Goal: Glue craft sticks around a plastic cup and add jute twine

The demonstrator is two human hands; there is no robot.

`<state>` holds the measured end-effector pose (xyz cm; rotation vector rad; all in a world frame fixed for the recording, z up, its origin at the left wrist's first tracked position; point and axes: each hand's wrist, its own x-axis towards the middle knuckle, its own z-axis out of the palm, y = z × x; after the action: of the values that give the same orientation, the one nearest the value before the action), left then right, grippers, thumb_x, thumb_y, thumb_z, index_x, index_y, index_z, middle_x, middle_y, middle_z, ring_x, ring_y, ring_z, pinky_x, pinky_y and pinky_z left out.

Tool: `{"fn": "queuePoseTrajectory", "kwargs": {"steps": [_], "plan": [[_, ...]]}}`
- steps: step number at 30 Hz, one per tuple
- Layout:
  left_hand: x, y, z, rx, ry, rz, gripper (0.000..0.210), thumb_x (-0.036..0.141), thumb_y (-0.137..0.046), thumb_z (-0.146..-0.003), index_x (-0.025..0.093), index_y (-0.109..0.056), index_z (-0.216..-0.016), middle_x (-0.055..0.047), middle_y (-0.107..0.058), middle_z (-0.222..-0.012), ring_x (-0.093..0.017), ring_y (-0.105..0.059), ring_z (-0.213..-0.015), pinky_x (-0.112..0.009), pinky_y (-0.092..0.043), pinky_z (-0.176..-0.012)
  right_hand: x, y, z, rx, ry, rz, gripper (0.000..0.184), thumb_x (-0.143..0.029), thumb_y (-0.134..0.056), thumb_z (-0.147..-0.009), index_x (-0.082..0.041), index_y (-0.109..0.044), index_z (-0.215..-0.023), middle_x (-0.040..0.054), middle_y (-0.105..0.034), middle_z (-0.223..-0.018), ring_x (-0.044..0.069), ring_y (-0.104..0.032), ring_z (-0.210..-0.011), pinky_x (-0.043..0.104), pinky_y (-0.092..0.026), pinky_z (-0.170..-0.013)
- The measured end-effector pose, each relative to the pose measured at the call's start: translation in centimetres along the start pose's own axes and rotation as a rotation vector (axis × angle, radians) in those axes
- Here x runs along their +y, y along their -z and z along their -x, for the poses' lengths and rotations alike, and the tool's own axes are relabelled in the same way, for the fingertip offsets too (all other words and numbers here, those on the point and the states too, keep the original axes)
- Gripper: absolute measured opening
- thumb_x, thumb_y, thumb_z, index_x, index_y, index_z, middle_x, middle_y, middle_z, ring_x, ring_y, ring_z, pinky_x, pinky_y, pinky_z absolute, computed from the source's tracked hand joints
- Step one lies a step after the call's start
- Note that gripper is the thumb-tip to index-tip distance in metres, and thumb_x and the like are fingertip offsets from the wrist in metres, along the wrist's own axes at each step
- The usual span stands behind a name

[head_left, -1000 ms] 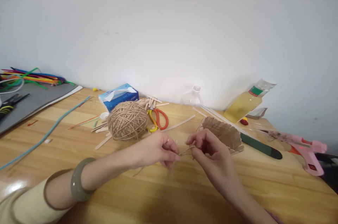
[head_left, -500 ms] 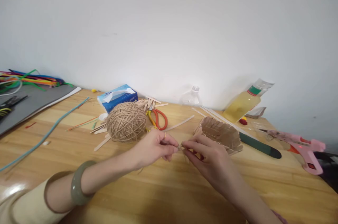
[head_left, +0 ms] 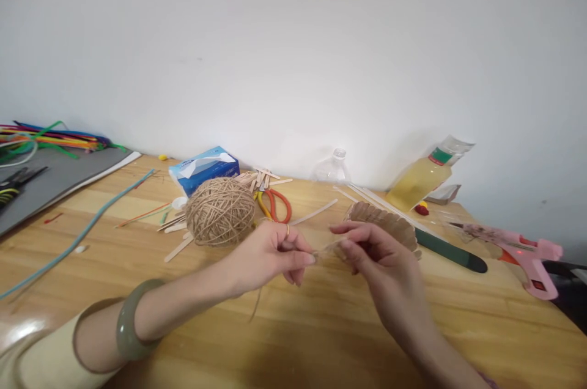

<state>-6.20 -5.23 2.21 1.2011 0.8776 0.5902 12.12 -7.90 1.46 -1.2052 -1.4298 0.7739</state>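
Between my two hands runs a short length of twine (head_left: 325, 249), somewhat blurred. My left hand (head_left: 279, 254) pinches one part of it between thumb and fingertips, and a loose tail hangs down below that hand. With thumb and forefinger my right hand (head_left: 378, 257) pinches the other part. A big ball of twine (head_left: 220, 211) lies just beyond my left wrist. Behind my right hand is a craft-stick basket (head_left: 389, 221), partly covered by the fingers.
Scissors (head_left: 280, 205), craft sticks (head_left: 263, 178) and a tissue pack (head_left: 206, 170) lie behind the twine ball. At right are a green strip (head_left: 452, 251), a pink glue gun (head_left: 527, 254) and a yellow bottle (head_left: 419, 181). Pliers (head_left: 21, 181) rest on a grey mat at left.
My right hand has drawn away to the right and turned, so a stretch of twine now shows between the hands. My left hand has barely moved; a twine tail hangs lower beneath it.
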Motion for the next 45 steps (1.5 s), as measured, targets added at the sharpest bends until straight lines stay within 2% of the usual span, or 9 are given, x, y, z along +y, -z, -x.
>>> {"fn": "queuePoseTrajectory", "kwargs": {"steps": [3, 7, 12, 22, 32, 36, 40, 42, 45], "plan": [[0.1, -0.1, 0.2, -0.027, 0.009, 0.016, 0.025, 0.032, -0.072, -0.063, 0.013, -0.055, -0.063, 0.003, -0.056, -0.048, -0.008, -0.051, -0.045, -0.022, -0.042, -0.051, -0.6, 0.6, -0.5, 0.089, -0.069, -0.219, 0.017, -0.03, -0.063, -0.077, -0.019, -0.057, -0.065, 0.0033, -0.068, -0.079, 0.006, -0.043, -0.041, 0.02, -0.037, -0.037], [0.3, -0.3, 0.6, -0.053, -0.011, 0.019, 0.027, 0.035, -0.072, -0.063, 0.013, -0.055, -0.063, 0.003, -0.056, -0.048, -0.008, -0.051, -0.046, -0.021, -0.042, -0.052, -1.2, 1.3, -0.8, 0.067, -0.058, -0.376, 0.018, -0.031, -0.065, -0.075, -0.021, -0.058, -0.063, 0.0022, -0.066, -0.067, 0.01, -0.053, -0.045, 0.021, -0.042, -0.037], [0.3, -0.4, 0.8, -0.072, -0.016, 0.022, 0.028, 0.035, -0.072, -0.064, 0.013, -0.054, -0.063, 0.004, -0.055, -0.047, -0.007, -0.05, -0.045, -0.021, -0.042, -0.052, -0.9, 2.1, -1.3, 0.142, -0.007, -0.38, 0.013, -0.029, -0.07, -0.072, -0.021, -0.062, -0.066, 0.0, -0.065, -0.062, 0.011, -0.058, -0.047, 0.022, -0.049, -0.042], [0.2, -0.1, 0.1, -0.017, 0.021, 0.121, 0.034, 0.02, -0.073, -0.059, 0.017, -0.045, -0.077, -0.001, -0.068, -0.059, -0.011, -0.058, -0.05, -0.023, -0.042, -0.054, -0.5, 2.4, -2.0, 0.023, 0.017, -0.313, 0.003, -0.026, -0.065, -0.074, -0.023, -0.065, -0.076, 0.0004, -0.062, -0.069, 0.013, -0.06, -0.059, 0.026, -0.053, -0.054], [0.8, -0.2, 0.8, -0.027, 0.007, 0.085, 0.032, 0.011, -0.065, -0.059, 0.012, -0.061, -0.091, -0.003, -0.068, -0.08, -0.007, -0.055, -0.045, -0.024, -0.044, -0.052, -0.7, 2.8, -1.4, -0.194, 0.326, 0.239, 0.028, -0.027, -0.046, -0.087, -0.022, -0.062, -0.064, 0.0027, -0.062, -0.068, 0.018, -0.057, -0.068, 0.031, -0.046, -0.062], [0.6, -0.5, 0.7, -0.023, -0.002, 0.123, 0.029, 0.009, -0.065, -0.057, 0.013, -0.062, -0.085, -0.002, -0.068, -0.075, -0.01, -0.058, -0.055, -0.025, -0.047, -0.055, -0.3, 1.3, -1.1, -0.273, 0.454, 0.47, 0.012, -0.018, -0.055, -0.083, -0.022, -0.067, -0.084, 0.0039, -0.066, -0.079, 0.017, -0.058, -0.071, 0.029, -0.048, -0.06], [0.5, -0.7, 0.6, -0.014, 0.022, 0.161, 0.023, 0.007, -0.066, -0.054, 0.013, -0.063, -0.076, -0.001, -0.067, -0.067, -0.014, -0.062, -0.069, -0.026, -0.048, -0.063, 0.1, 0.6, -1.0, -0.284, 0.545, 0.436, 0.019, -0.01, -0.055, -0.08, -0.023, -0.065, -0.09, 0.0045, -0.066, -0.086, 0.019, -0.057, -0.081, 0.033, -0.049, -0.068], [0.5, -0.7, 0.6, 0.003, 0.054, 0.158, 0.021, 0.007, -0.07, -0.052, 0.012, -0.062, -0.072, -0.001, -0.067, -0.064, -0.013, -0.061, -0.065, -0.027, -0.048, -0.065, 0.1, 0.8, -0.8, -0.213, 0.537, 0.271, 0.02, -0.008, -0.051, -0.079, -0.024, -0.064, -0.08, 0.0031, -0.063, -0.084, 0.02, -0.055, -0.09, 0.038, -0.046, -0.08], [0.6, -0.6, 0.7, 0.008, 0.067, 0.173, 0.018, 0.014, -0.074, -0.055, 0.011, -0.061, -0.068, 0.0, -0.066, -0.061, -0.011, -0.059, -0.056, -0.026, -0.047, -0.063, 0.4, 0.9, -0.5, 0.119, 0.448, -0.185, 0.018, -0.007, -0.048, -0.075, -0.023, -0.056, -0.07, 0.0002, -0.053, -0.077, 0.019, -0.056, -0.087, 0.035, -0.046, -0.078]]}}
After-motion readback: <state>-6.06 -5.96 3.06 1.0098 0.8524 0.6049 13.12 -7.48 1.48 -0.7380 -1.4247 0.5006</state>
